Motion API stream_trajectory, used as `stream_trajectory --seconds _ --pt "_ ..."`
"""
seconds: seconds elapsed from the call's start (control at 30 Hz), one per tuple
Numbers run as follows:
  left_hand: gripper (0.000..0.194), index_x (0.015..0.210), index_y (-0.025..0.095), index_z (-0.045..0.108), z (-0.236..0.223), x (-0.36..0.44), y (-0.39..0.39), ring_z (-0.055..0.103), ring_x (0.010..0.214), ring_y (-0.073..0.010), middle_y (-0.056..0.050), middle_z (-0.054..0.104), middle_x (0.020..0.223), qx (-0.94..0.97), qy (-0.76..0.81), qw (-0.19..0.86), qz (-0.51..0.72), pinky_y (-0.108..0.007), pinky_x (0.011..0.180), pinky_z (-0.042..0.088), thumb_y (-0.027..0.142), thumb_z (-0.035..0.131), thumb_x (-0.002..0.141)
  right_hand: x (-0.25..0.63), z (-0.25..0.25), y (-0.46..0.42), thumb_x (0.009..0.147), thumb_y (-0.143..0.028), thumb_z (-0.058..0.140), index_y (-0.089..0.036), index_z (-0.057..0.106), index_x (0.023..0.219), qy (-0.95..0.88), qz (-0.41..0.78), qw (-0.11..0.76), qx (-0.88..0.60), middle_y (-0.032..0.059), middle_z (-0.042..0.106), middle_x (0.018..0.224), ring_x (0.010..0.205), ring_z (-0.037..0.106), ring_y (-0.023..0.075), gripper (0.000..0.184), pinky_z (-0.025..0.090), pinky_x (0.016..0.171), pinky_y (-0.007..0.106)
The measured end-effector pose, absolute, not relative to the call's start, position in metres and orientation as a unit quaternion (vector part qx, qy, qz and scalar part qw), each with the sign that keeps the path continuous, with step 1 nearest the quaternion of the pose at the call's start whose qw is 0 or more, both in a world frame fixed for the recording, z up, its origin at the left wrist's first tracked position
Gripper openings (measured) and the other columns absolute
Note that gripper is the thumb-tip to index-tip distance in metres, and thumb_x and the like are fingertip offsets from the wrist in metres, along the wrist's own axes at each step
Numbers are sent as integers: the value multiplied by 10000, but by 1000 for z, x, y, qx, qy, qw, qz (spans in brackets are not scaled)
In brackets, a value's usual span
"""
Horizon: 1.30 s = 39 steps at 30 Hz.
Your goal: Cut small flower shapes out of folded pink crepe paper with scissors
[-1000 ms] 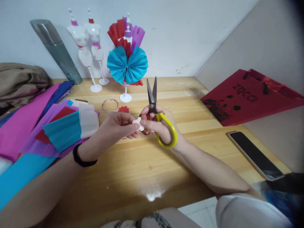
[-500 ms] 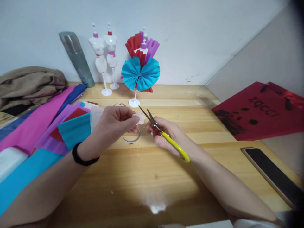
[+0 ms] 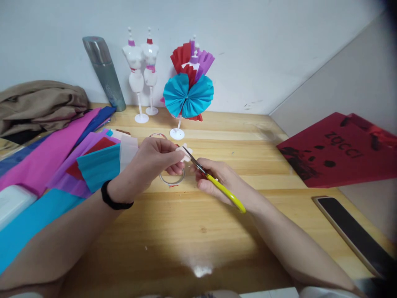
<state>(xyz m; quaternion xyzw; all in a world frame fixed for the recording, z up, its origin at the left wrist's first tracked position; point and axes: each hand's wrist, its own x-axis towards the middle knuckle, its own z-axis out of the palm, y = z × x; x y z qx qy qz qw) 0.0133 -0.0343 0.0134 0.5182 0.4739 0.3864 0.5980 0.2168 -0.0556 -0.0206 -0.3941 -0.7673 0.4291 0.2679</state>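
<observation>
Between thumb and fingers, my left hand [image 3: 159,157] pinches a small pale paper flower [image 3: 186,153] with rounded petals. My right hand [image 3: 215,178] is closed on a pair of scissors [image 3: 221,188] with yellow handles. The blades point up and left, nearly closed, and their tips lie over the flower; I cannot tell whether they cut into it. Below my left hand, a ring, likely a tape roll [image 3: 172,181], lies on the wooden table [image 3: 198,231], partly hidden. Behind the hands stands a small white dress form dressed in pleated red, purple and blue paper [image 3: 189,97].
Two bare white dress forms [image 3: 135,80] and a grey-green bottle [image 3: 107,76] stand along the wall. Coloured paper sheets [image 3: 99,169] and a brown cloth [image 3: 43,105] lie at left. At right are a red bag [image 3: 338,151] and a phone [image 3: 347,231].
The scissors' blades have come together and their tips have moved down onto the paper flower. My left hand still pinches the flower. The view has shifted slightly.
</observation>
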Motion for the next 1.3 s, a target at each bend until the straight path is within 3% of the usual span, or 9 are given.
stream_trajectory --seconds 0.43,0.83,1.3 --pt "181 594 128 713 2 9 -31 638 495 -123 -55 701 569 511 452 622 384 -218 512 531 261 738 715 218 -27 -53 818 -665 634 -183 572 831 -743 473 274 -387 -16 438 698 615 377 127 486 305 539 260" --pt "171 600 124 714 0 9 -31 630 492 -110 -41 701 564 498 459 631 378 -205 510 518 255 741 706 218 -28 -52 809 -753 561 -161 593 834 -757 437 261 -409 -12 435 672 622 362 126 594 305 550 252" --pt "149 588 126 713 2 9 -30 626 475 -105 -38 700 551 498 461 631 377 -198 498 523 231 734 691 217 -27 -52 815 -716 593 -156 591 793 -746 461 267 -399 -20 413 660 609 345 115 561 287 532 243"
